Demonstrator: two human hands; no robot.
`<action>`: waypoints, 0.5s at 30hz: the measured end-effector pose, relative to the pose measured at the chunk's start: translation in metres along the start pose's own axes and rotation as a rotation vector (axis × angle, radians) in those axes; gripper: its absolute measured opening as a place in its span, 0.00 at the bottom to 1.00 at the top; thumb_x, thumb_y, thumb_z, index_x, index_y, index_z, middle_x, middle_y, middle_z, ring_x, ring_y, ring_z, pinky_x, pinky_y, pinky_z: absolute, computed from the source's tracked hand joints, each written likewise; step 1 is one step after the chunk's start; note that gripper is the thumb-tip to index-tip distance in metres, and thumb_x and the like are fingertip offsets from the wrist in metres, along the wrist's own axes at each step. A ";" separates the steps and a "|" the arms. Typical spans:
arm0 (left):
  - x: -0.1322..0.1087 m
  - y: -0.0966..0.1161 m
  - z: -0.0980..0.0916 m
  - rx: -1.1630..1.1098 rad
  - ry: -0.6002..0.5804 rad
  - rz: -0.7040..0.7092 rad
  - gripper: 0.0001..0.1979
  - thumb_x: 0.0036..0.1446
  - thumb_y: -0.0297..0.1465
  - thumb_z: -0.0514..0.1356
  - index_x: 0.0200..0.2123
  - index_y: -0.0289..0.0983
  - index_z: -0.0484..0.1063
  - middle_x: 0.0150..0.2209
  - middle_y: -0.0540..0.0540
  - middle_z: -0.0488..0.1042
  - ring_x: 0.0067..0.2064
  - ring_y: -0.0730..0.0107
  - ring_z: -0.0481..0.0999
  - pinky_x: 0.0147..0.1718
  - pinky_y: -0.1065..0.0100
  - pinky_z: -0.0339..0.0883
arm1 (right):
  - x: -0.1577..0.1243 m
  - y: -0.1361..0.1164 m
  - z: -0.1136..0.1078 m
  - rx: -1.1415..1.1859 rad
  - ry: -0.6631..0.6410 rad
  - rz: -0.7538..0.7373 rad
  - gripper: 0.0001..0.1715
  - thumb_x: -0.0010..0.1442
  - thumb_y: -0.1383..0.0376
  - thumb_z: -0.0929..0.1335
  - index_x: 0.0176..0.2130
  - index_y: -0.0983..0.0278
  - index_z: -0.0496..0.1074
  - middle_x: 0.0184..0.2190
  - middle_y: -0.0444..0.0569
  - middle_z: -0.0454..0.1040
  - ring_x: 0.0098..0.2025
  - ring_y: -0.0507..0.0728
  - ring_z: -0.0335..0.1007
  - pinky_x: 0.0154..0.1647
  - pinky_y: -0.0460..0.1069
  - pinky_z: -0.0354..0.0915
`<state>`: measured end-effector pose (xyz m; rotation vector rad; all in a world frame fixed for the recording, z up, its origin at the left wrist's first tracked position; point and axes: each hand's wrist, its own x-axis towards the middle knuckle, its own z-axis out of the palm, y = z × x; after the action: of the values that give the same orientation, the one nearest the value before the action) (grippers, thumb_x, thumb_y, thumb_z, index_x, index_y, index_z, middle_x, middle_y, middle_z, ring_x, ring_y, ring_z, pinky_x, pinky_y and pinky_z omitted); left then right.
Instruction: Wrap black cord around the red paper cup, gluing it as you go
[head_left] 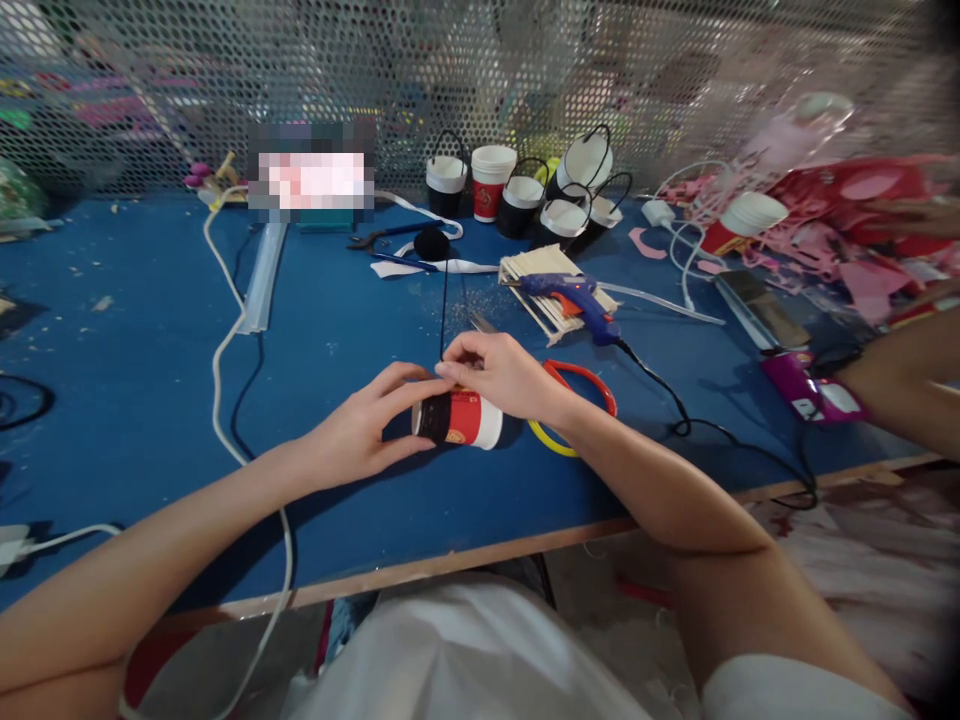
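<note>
A red and white paper cup [466, 420] lies on its side on the blue table, with black yarn wound around one end. My left hand [371, 425] grips that black-wrapped end between thumb and fingers. Just above the cup, my right hand [499, 375] is closed in a pinch on the black yarn [444, 310]. The strand runs taut from a ball of black yarn [431, 245] farther back down to my fingertips. Part of the cup's upper side is hidden by my fingers.
Several black-wrapped cups with handles [520, 205] stand at the back. A blue glue gun [574, 300] rests on a stick rack, its cord trailing right. Red and yellow rings [611, 395] lie by my right forearm. Pliers [375, 240], glue sticks [264, 280] and a white cable [219, 370] are leftward. Another person's arm [911, 375] is at right.
</note>
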<state>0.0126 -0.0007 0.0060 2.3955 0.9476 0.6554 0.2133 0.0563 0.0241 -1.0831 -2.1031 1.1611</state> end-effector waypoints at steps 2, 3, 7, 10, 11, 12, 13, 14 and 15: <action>0.000 0.001 -0.002 0.026 -0.039 -0.011 0.26 0.57 0.34 0.57 0.58 0.40 0.55 0.53 0.39 0.59 0.55 0.60 0.63 0.53 0.59 0.63 | 0.001 0.001 0.001 -0.002 -0.018 -0.012 0.09 0.56 0.62 0.65 0.28 0.66 0.69 0.24 0.43 0.70 0.27 0.48 0.63 0.29 0.45 0.59; -0.001 0.002 -0.003 0.034 -0.051 -0.018 0.26 0.57 0.34 0.57 0.58 0.40 0.55 0.53 0.39 0.59 0.55 0.60 0.64 0.53 0.60 0.63 | 0.002 0.001 0.002 -0.006 -0.030 -0.020 0.10 0.56 0.62 0.65 0.28 0.66 0.69 0.25 0.43 0.70 0.28 0.48 0.64 0.29 0.45 0.59; -0.001 0.003 -0.005 0.033 -0.071 -0.049 0.25 0.57 0.35 0.57 0.57 0.40 0.56 0.53 0.40 0.59 0.54 0.62 0.64 0.53 0.62 0.64 | 0.000 -0.005 -0.004 -0.071 -0.018 -0.068 0.12 0.59 0.62 0.63 0.31 0.66 0.72 0.29 0.46 0.73 0.31 0.50 0.67 0.33 0.46 0.61; 0.000 0.004 -0.006 0.020 -0.069 -0.053 0.24 0.58 0.35 0.57 0.56 0.39 0.56 0.53 0.40 0.60 0.53 0.63 0.65 0.52 0.63 0.64 | -0.005 -0.011 -0.029 -0.151 0.124 -0.100 0.12 0.59 0.62 0.63 0.35 0.65 0.73 0.33 0.47 0.75 0.33 0.51 0.68 0.36 0.47 0.62; 0.000 0.003 -0.006 0.019 -0.066 -0.053 0.23 0.58 0.34 0.56 0.56 0.39 0.56 0.53 0.40 0.60 0.53 0.64 0.65 0.52 0.63 0.64 | -0.006 -0.010 -0.043 -0.190 0.192 -0.091 0.11 0.58 0.63 0.64 0.35 0.65 0.73 0.33 0.47 0.75 0.33 0.51 0.68 0.36 0.47 0.62; 0.000 0.003 -0.006 0.021 -0.061 -0.052 0.23 0.58 0.34 0.56 0.56 0.39 0.56 0.53 0.40 0.60 0.53 0.64 0.65 0.52 0.62 0.64 | -0.007 -0.007 -0.059 -0.229 0.278 -0.079 0.09 0.56 0.63 0.65 0.34 0.65 0.73 0.32 0.47 0.75 0.33 0.52 0.68 0.35 0.47 0.62; 0.000 0.003 -0.005 0.025 -0.055 -0.051 0.23 0.58 0.34 0.56 0.56 0.40 0.56 0.53 0.41 0.60 0.53 0.64 0.65 0.53 0.62 0.64 | -0.008 -0.001 -0.076 -0.263 0.383 -0.072 0.08 0.55 0.63 0.66 0.33 0.65 0.73 0.30 0.47 0.74 0.31 0.52 0.68 0.34 0.48 0.62; -0.001 0.002 -0.005 0.030 -0.051 -0.048 0.23 0.58 0.34 0.56 0.56 0.40 0.56 0.53 0.41 0.60 0.54 0.64 0.65 0.53 0.62 0.63 | -0.009 0.008 -0.095 -0.328 0.476 -0.039 0.08 0.54 0.64 0.66 0.33 0.65 0.73 0.30 0.48 0.74 0.31 0.52 0.67 0.33 0.48 0.62; -0.001 0.002 -0.005 0.032 -0.049 -0.044 0.23 0.58 0.33 0.56 0.56 0.40 0.56 0.53 0.41 0.60 0.54 0.64 0.65 0.53 0.62 0.63 | -0.009 0.020 -0.114 -0.434 0.562 -0.001 0.08 0.53 0.66 0.65 0.34 0.65 0.72 0.31 0.48 0.74 0.31 0.53 0.67 0.33 0.49 0.62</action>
<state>0.0098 -0.0014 0.0108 2.4002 0.9946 0.5664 0.3092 0.1076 0.0648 -1.3988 -1.9211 0.3250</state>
